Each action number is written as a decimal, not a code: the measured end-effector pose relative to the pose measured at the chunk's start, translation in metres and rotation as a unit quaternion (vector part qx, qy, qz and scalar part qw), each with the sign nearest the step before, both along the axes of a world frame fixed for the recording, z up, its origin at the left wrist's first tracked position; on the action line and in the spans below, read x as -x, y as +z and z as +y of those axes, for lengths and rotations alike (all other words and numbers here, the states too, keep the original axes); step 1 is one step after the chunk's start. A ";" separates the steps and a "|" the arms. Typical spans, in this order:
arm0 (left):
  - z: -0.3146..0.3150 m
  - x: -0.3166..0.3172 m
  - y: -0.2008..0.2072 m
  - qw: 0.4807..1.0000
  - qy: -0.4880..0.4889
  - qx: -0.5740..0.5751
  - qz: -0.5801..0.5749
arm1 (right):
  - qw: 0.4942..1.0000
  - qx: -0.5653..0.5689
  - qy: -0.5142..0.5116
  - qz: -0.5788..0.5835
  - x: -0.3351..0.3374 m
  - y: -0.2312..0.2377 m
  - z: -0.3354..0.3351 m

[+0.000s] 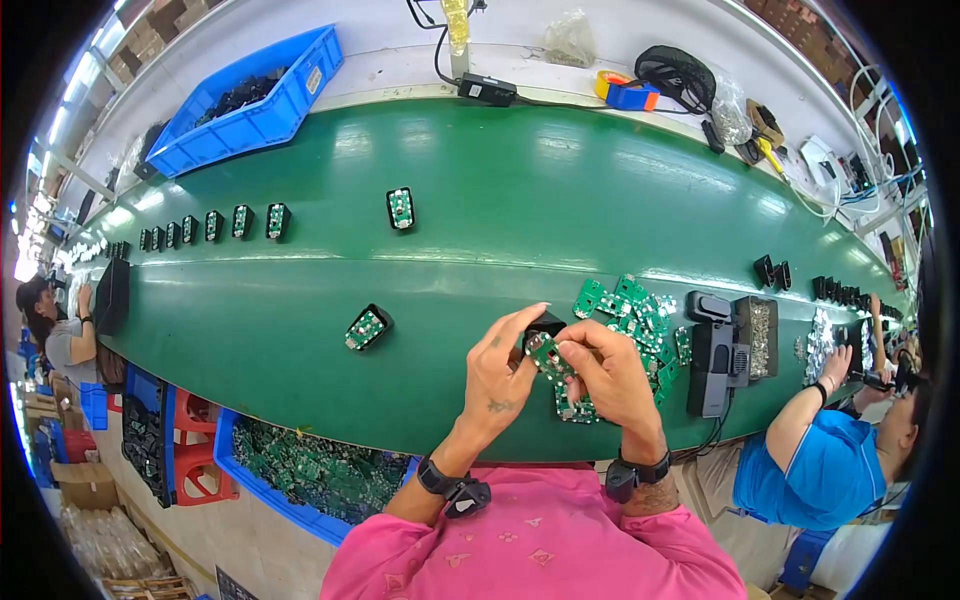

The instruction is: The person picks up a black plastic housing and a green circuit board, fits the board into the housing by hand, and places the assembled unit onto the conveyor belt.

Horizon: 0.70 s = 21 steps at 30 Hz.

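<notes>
Over the near edge of the green bench, my left hand (497, 372) is closed around a small black plastic housing (545, 323). Pinched in my right hand (607, 368) is a green circuit board (546, 356), held against the housing's opening; whether it sits inside cannot be made out. Just beyond my right hand spreads a pile of loose green circuit boards (630, 306). To the left on the bench lies a black housing with a board in it (368, 328), and another housing with a board (400, 208) lies farther back.
A row of filled housings (242, 221) runs along the far left. A blue bin (240, 112) stands at the back. Right of the pile are a black device (710, 355) and a box of small parts (757, 338). A blue crate of boards (310, 470) sits below. Co-workers sit both sides.
</notes>
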<state>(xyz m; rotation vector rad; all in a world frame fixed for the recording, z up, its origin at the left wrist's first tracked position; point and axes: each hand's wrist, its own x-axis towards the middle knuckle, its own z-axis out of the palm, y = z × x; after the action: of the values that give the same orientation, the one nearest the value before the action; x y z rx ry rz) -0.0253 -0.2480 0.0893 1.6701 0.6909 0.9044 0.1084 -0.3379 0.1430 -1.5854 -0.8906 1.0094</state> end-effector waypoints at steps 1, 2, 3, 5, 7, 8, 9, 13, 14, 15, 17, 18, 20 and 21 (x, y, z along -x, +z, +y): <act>0.000 0.001 0.001 1.000 -0.021 0.005 -0.005 | 0.999 -0.002 0.032 -0.008 -0.003 0.001 -0.001; 0.002 0.002 0.002 1.000 -0.021 0.004 -0.004 | 0.999 -0.002 0.032 -0.007 -0.009 0.003 -0.002; 0.005 0.005 0.003 0.998 -0.053 -0.013 0.008 | 0.995 0.008 0.073 -0.062 -0.017 0.004 -0.001; 0.005 0.007 0.004 0.995 -0.088 -0.031 0.021 | 0.987 0.050 0.097 -0.120 -0.023 0.009 0.003; 0.006 0.006 0.003 0.996 -0.042 -0.074 0.034 | 0.998 -0.025 -0.014 -0.061 -0.013 -0.004 0.009; 0.005 0.002 0.004 0.996 -0.045 -0.077 0.032 | 0.987 -0.101 -0.125 -0.003 -0.009 -0.013 0.012; 0.003 -0.002 0.005 0.998 -0.001 -0.068 0.004 | 0.975 -0.149 -0.152 0.064 -0.008 -0.024 0.010; 0.006 -0.004 -0.001 0.989 0.077 -0.125 -0.007 | 0.896 -0.104 -0.103 0.418 0.016 -0.047 -0.002; 0.007 -0.004 -0.002 0.978 0.094 -0.188 0.002 | 0.895 -0.106 -0.106 0.420 0.018 -0.051 -0.004; 0.007 -0.003 -0.002 0.978 0.089 -0.189 0.003 | 0.924 -0.109 -0.110 0.351 0.020 -0.053 -0.005; 0.004 -0.001 -0.002 0.969 0.101 -0.225 0.025 | 0.944 -0.127 -0.149 0.266 0.027 -0.049 -0.002; 0.002 -0.001 -0.002 0.969 0.096 -0.226 0.025 | 0.943 -0.129 -0.153 0.267 0.027 -0.047 -0.001; 0.002 -0.002 -0.003 0.979 0.070 -0.185 0.049 | 0.948 -0.142 -0.195 0.208 0.025 -0.044 0.001; 0.003 -0.002 -0.001 0.979 0.069 -0.186 0.048 | 0.952 -0.159 -0.195 0.172 0.020 -0.048 -0.001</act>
<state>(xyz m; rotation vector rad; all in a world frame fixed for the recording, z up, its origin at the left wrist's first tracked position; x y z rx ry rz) -0.0233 -0.2449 0.0885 2.0267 0.7433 1.1073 0.0880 -0.3387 0.0949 -1.2005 -0.4463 0.7802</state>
